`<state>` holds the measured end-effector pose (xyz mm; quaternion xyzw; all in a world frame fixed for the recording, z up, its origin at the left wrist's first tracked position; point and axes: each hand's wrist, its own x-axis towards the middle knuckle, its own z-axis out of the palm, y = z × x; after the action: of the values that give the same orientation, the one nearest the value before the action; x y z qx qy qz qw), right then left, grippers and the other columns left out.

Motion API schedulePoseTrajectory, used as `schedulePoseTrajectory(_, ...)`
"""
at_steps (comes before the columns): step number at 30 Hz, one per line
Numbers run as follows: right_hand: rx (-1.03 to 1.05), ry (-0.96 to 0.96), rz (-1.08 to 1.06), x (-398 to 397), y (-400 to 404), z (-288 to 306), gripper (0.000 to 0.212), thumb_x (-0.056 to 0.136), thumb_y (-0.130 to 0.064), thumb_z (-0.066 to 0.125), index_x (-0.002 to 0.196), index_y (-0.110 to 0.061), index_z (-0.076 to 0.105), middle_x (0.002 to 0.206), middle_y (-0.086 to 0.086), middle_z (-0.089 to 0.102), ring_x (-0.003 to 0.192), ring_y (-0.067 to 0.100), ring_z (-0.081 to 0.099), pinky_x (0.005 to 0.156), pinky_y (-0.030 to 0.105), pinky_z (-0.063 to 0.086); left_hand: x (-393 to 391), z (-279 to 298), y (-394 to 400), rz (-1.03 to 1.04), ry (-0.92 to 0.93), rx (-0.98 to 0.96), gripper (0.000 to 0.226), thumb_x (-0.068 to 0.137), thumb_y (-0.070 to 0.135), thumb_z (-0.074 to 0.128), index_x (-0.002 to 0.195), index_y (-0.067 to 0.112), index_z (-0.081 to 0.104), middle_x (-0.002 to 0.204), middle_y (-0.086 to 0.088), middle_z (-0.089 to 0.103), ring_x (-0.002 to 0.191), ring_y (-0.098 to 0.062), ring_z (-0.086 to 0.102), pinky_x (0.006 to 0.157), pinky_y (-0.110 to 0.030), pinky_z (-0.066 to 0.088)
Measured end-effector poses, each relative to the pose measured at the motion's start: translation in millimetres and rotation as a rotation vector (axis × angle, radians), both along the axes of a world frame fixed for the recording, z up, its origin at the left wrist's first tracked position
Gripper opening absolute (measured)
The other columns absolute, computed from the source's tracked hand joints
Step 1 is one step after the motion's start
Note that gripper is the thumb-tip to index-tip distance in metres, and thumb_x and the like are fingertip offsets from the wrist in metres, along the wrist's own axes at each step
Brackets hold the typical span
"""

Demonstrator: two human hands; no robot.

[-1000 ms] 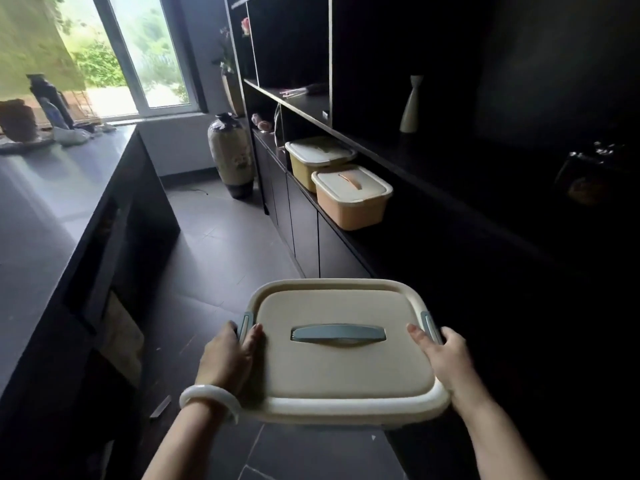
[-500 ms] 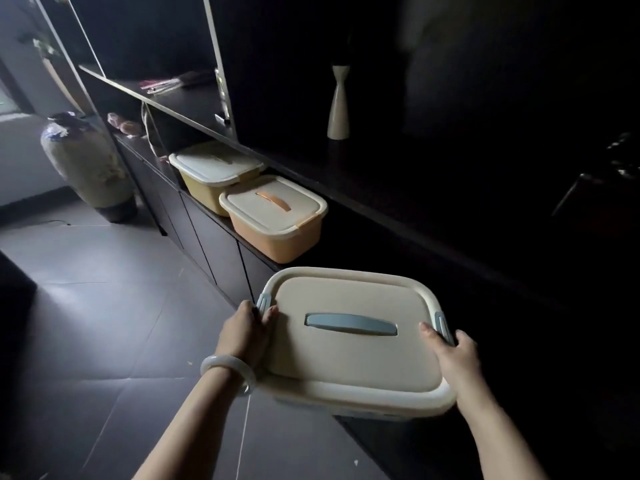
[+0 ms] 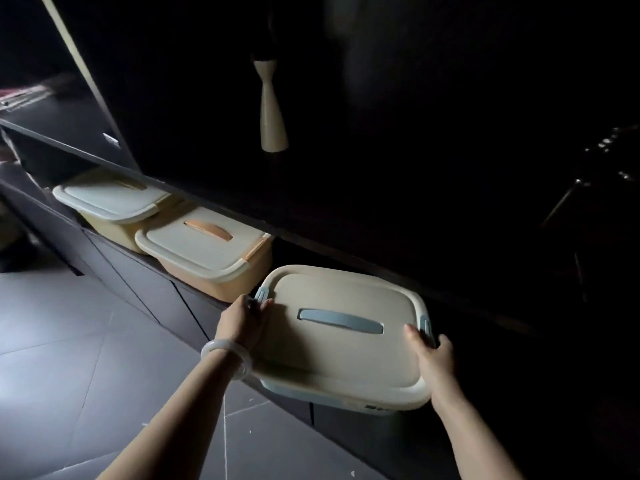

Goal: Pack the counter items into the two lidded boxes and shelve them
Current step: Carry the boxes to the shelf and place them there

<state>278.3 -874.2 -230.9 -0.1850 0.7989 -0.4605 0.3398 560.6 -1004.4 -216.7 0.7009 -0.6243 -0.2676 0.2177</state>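
Note:
A cream lidded box with a grey-blue handle (image 3: 341,344) is carried between both hands at the front edge of the dark low shelf (image 3: 194,282). My left hand (image 3: 242,323) grips its left side by the blue clip, thumb on the lid. Around the right side and its clip curls my right hand (image 3: 433,355). The box's far end hangs over the shelf. To its left on the same shelf stand an orange lidded box (image 3: 207,251) and, behind that, a yellow lidded box (image 3: 110,202).
A dark shelf board (image 3: 311,233) runs just above the boxes, and a slim white vase (image 3: 273,112) stands on it. Cabinet doors (image 3: 138,278) close off the space below the low shelf. Grey floor tiles (image 3: 69,358) spread to the left. The right side is too dark to read.
I have turned right and stepped up to the shelving. The blue-handled box has moved forward and up, from out over the floor to the edge of the low shelf beside the orange box.

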Motion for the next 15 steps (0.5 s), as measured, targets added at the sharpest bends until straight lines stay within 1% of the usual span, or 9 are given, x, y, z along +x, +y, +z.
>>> schedulePoseTrajectory(2, 0.03, 0.026, -0.047, 7, -2, -4, 0.087, 0.084, -0.046, 0.068, 0.146, 0.001, 0.029, 0.145, 0.022, 0.041, 0.131, 0.036, 0.042, 0.108, 0.044, 0.035, -1, -7, -17, -0.04, -0.008, -0.007, 0.032, 0.093, 0.049, 0.054, 0.086, 0.018, 0.055, 0.08, -0.003, 0.057, 0.075, -0.024, 0.051, 0.066, -0.031, 0.035)
schedulePoseTrajectory(6, 0.095, 0.115, -0.136, 21, -4, -9, 0.084, 0.083, -0.053, 0.065, 0.144, -0.004, 0.036, 0.142, 0.021, 0.046, 0.128, 0.036, 0.046, 0.101, 0.04, 0.037, 1, -19, -41, -0.108, 0.088, -0.037, 0.028, 0.092, 0.045, 0.058, 0.087, 0.018, 0.055, 0.079, -0.002, 0.057, 0.075, -0.023, 0.049, 0.067, -0.03, 0.034)
schedulePoseTrajectory(10, 0.132, 0.173, -0.189, 31, -8, -10, 0.08, 0.083, -0.055, 0.064, 0.14, -0.004, 0.042, 0.137, 0.022, 0.05, 0.124, 0.038, 0.049, 0.097, 0.04, 0.041, 1, -27, -57, -0.147, 0.161, -0.047, 0.026, 0.092, 0.042, 0.059, 0.085, 0.018, 0.054, 0.078, -0.002, 0.057, 0.075, -0.023, 0.049, 0.068, -0.029, 0.034)
schedulePoseTrajectory(12, 0.143, 0.192, -0.223, 34, -10, -10, 0.081, 0.083, -0.055, 0.063, 0.141, -0.004, 0.041, 0.139, 0.021, 0.049, 0.126, 0.037, 0.048, 0.098, 0.039, 0.04, 0, -27, -63, -0.163, 0.192, -0.04, 0.029, 0.091, 0.044, 0.06, 0.083, 0.016, 0.054, 0.076, -0.002, 0.057, 0.074, -0.023, 0.05, 0.067, -0.028, 0.034)
schedulePoseTrajectory(15, 0.151, 0.209, -0.257, 42, -13, -10, 0.081, 0.083, -0.056, 0.062, 0.142, -0.004, 0.04, 0.141, 0.021, 0.047, 0.127, 0.037, 0.047, 0.1, 0.04, 0.039, 7, -27, -70, -0.195, 0.224, -0.018, 0.035, 0.09, 0.045, 0.061, 0.079, 0.013, 0.053, 0.067, 0.0, 0.054, 0.068, -0.023, 0.048, 0.065, -0.029, 0.033)
